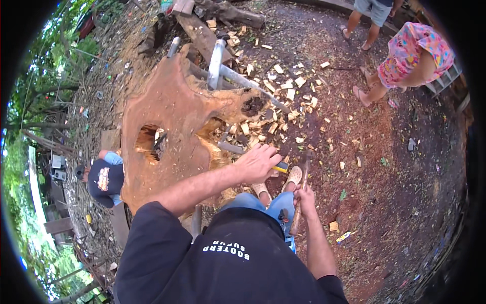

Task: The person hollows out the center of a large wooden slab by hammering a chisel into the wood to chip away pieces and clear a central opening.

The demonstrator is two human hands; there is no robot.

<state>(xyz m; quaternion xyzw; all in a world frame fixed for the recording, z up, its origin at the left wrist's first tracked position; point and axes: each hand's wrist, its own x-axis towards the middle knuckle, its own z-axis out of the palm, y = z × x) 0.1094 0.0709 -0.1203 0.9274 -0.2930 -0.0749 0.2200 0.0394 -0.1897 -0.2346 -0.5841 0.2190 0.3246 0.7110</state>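
Observation:
My left hand (256, 163) is wrapped round a chisel; its yellow and black handle end (280, 166) sticks out on the right. On the other side its grey blade (231, 147) points at the rough, hollowed edge of a big reddish-brown wood slab (169, 101). Whether the blade touches the wood I cannot tell. Lower to the right, beside my thigh, my right hand (305, 197) grips a long wooden handle (297, 219). The head of that tool is too dark to make out.
Metal legs or posts (215, 63) stand at the slab's far side. Pale wood chips (291, 93) litter the dirt. Two people stand at the far right, one in a pink patterned garment (407, 55). Another person in a dark shirt (106, 177) is left of the slab.

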